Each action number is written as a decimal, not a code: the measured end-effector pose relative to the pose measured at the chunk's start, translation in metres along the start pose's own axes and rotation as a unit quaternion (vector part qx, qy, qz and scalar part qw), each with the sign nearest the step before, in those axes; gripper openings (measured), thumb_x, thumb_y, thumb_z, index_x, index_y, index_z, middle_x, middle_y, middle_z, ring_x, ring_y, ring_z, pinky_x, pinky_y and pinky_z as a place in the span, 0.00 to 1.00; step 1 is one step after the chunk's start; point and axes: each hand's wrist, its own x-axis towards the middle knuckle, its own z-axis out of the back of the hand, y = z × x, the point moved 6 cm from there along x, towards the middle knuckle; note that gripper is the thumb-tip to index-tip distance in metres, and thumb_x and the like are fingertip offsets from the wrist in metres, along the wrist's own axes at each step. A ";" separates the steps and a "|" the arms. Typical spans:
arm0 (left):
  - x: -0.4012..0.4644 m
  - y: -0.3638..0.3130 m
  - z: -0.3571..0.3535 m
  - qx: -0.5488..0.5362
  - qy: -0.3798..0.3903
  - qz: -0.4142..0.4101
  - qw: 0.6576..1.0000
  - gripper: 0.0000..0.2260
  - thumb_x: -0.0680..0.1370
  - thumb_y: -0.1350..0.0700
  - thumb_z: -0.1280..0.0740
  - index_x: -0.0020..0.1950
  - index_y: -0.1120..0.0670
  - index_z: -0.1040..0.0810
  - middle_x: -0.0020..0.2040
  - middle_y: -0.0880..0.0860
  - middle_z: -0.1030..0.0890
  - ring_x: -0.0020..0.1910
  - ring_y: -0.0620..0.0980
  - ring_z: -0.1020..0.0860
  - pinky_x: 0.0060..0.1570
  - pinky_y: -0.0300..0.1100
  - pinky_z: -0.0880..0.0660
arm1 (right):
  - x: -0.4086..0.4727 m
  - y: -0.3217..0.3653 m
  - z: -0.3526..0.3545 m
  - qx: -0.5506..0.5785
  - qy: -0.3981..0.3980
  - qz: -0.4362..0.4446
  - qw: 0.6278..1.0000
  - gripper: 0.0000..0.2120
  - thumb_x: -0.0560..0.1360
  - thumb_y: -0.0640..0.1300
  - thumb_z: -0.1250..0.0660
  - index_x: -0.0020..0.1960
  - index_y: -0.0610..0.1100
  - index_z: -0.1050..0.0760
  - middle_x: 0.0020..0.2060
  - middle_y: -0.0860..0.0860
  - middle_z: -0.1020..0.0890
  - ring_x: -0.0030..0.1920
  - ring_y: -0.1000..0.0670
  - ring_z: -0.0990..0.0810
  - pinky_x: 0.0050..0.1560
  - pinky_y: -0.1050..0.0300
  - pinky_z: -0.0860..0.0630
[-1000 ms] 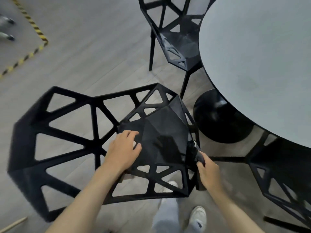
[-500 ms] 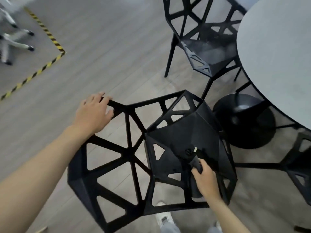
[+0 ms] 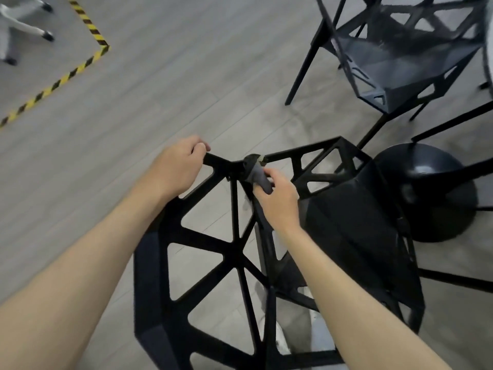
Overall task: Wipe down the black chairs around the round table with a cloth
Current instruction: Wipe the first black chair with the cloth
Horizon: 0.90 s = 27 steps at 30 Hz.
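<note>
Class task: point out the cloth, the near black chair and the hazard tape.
cloth (image 3: pixel 259 175), head view, on its rolled grey body.
near black chair (image 3: pixel 234 248), head view, backrest hub.
hazard tape (image 3: pixel 92 28), head view, striped strip.

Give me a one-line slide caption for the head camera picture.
Left hand grips the top rail of the black chair while the right hand presses a dark cloth against it.

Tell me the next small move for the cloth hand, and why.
Probably slide the cloth along the top bar of the near chair toward the seat: the right hand presses it at the bar's joint, while the left hand grips the corner, steadying the backrest.
</note>
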 end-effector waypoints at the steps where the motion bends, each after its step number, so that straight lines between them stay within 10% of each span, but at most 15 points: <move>1: 0.000 0.000 0.000 0.019 -0.007 0.000 1.000 0.14 0.84 0.50 0.46 0.55 0.48 0.20 0.48 0.50 0.19 0.52 0.54 0.21 0.57 0.53 0.24 | 0.009 0.008 -0.011 -0.004 0.006 0.022 1.000 0.13 0.79 0.41 0.31 0.63 0.47 0.21 0.52 0.55 0.19 0.52 0.54 0.20 0.55 0.58 0.21; 6: -0.005 -0.006 -0.001 0.034 -0.009 0.017 0.999 0.13 0.84 0.47 0.45 0.51 0.48 0.23 0.42 0.51 0.20 0.42 0.54 0.22 0.46 0.52 0.23 | 0.019 0.003 -0.039 -0.005 -0.017 0.074 0.997 0.14 0.76 0.34 0.30 0.60 0.47 0.20 0.53 0.56 0.21 0.53 0.59 0.22 0.56 0.67 0.25; 13: -0.007 -0.009 0.000 0.024 -0.001 0.010 1.000 0.14 0.85 0.48 0.47 0.51 0.48 0.23 0.38 0.51 0.21 0.39 0.52 0.22 0.46 0.54 0.24 | 0.015 -0.073 -0.045 -0.075 0.048 -0.066 0.994 0.17 0.77 0.38 0.29 0.62 0.54 0.24 0.55 0.58 0.24 0.57 0.54 0.21 0.62 0.48 0.20; 19: -0.006 -0.006 -0.001 0.034 0.001 0.016 0.999 0.14 0.86 0.48 0.48 0.51 0.46 0.23 0.42 0.54 0.19 0.43 0.53 0.21 0.49 0.57 0.23 | 0.024 -0.042 -0.045 -0.023 0.017 0.018 0.999 0.16 0.76 0.36 0.28 0.61 0.48 0.22 0.56 0.56 0.25 0.56 0.60 0.25 0.56 0.73 0.26; 24: -0.007 -0.006 -0.002 0.044 0.001 0.022 0.999 0.14 0.86 0.47 0.48 0.53 0.45 0.23 0.42 0.52 0.19 0.44 0.51 0.21 0.48 0.55 0.23 | 0.013 -0.091 -0.049 -0.068 0.068 -0.036 0.995 0.16 0.77 0.37 0.28 0.63 0.49 0.23 0.57 0.56 0.29 0.54 0.57 0.22 0.51 0.74 0.24; 27: -0.007 -0.006 -0.003 0.057 -0.003 0.025 0.998 0.13 0.86 0.48 0.47 0.52 0.44 0.23 0.36 0.50 0.23 0.38 0.48 0.23 0.39 0.47 0.28 | 0.018 -0.100 -0.046 -0.120 0.055 -0.017 0.991 0.17 0.77 0.39 0.27 0.62 0.51 0.25 0.55 0.56 0.28 0.54 0.54 0.22 0.58 0.60 0.19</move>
